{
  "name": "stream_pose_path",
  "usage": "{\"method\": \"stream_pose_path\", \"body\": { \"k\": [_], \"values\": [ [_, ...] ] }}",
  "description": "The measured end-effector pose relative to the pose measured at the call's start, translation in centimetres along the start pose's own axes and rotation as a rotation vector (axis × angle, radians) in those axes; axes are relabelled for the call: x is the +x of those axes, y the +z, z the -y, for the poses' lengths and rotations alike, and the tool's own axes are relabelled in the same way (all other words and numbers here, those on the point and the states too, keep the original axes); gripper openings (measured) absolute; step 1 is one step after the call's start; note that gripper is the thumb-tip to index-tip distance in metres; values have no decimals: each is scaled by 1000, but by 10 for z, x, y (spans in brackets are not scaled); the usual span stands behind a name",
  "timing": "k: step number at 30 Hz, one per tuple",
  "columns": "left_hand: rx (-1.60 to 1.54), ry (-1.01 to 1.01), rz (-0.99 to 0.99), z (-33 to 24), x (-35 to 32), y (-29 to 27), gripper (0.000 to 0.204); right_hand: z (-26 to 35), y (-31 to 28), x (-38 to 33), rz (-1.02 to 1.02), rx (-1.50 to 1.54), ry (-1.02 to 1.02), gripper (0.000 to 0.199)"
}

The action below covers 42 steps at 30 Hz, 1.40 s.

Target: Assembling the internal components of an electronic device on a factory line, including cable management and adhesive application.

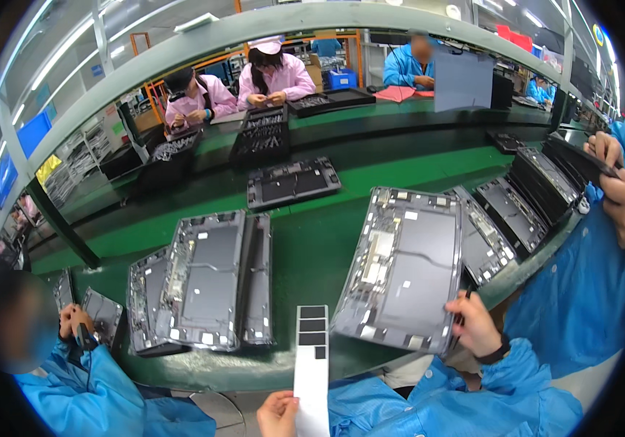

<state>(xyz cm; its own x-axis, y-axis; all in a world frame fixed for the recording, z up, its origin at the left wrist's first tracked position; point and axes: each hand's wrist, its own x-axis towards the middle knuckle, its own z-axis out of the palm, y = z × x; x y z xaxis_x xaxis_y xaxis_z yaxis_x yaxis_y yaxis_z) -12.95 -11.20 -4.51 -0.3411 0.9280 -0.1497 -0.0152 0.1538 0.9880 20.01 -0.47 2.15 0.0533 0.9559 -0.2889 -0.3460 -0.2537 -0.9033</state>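
Opened tablet (418,280) lies right of frame centre; at its edge the right hand (478,325) clasps a dark tool (459,319); bottom centre, the left hand (279,414) grips a white strip (311,382)

We have our left hand (277,414) at the bottom centre of the frame, cut off by the lower edge, its thumb and fingers closed in a pinch toward the right. Our right hand (476,326) sits higher, right of centre in the lower half, with its fingers curled and pointing left. A dark band (500,349) circles our right wrist, and below it our loose blue sleeve (520,379) bunches toward the lower right.
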Motion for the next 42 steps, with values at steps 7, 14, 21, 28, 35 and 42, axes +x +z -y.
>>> {"method": "stream_pose_path", "body": {
  "k": [7, 14, 21, 28, 35, 42],
  "values": [
    [120, 112, -4, -35, 41, 29, 15, 108, 26, 140, -99, -169, -218, 16],
    [320, 247, 62, -45, 80, 54, 16, 166, -20, 325, -12, -515, -119, 23],
    [415, 203, 23, -34, 86, 61, 22, 143, -44, 426, 6, -515, 73, 19],
    [448, 93, 42, -33, 87, 59, 24, 141, -39, 463, -386, -1427, -290, 27],
    [433, 44, 11, -36, 83, 62, 24, 109, 142, 424, 228, -758, -56, 28],
    [473, 41, 25, -38, 85, 63, 25, 53, 183, 450, 212, -901, 218, 32]
  ]
}}
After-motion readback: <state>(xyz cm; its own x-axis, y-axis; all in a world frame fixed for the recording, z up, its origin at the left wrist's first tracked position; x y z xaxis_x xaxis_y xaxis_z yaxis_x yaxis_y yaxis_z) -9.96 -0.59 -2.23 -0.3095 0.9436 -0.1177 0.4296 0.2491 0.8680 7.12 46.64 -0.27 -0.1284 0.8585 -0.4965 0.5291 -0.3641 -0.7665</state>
